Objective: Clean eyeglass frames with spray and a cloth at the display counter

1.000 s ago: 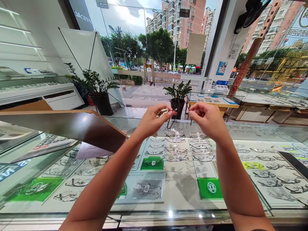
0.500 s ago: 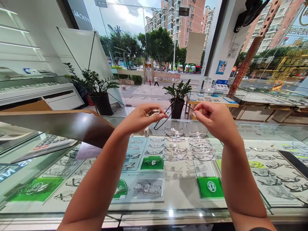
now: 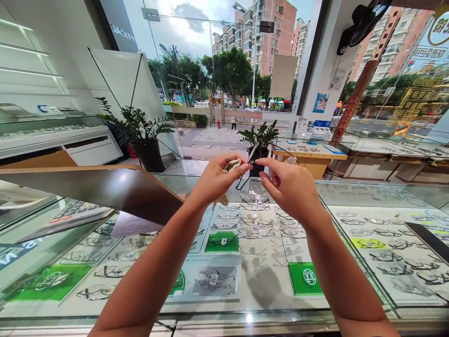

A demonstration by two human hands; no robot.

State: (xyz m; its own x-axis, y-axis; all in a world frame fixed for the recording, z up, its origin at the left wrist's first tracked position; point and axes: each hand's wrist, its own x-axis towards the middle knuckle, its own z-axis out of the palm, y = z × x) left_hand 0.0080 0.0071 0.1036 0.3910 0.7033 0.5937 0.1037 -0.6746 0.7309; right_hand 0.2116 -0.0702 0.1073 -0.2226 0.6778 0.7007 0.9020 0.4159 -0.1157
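Observation:
My left hand (image 3: 221, 177) is closed with a pale crumpled cloth (image 3: 232, 164) in its palm. Its thumb and forefinger pinch a pair of eyeglasses (image 3: 253, 152) with thin dark temples, raised above the glass counter. My right hand (image 3: 293, 187) is at the eyeglasses from the right, forefinger stretched out and its tip close to the frame. Its thumb is apart from that finger, and nothing shows in the grip. Whether the fingertip touches the frame I cannot tell. My right hand covers part of the eyeglasses.
Under the glass counter (image 3: 259, 306) lie rows of eyeglasses (image 3: 256, 222) and green display cards (image 3: 305, 279). A dark brown board-like panel (image 3: 87, 185) juts in from the left. A dark phone-like slab (image 3: 428, 239) rests at right. Potted plants (image 3: 149, 152) stand beyond.
My right hand has moved left, off the far temple and up to the frame, with its forefinger now outstretched. My left hand has shifted slightly right with the eyeglasses, which have turned.

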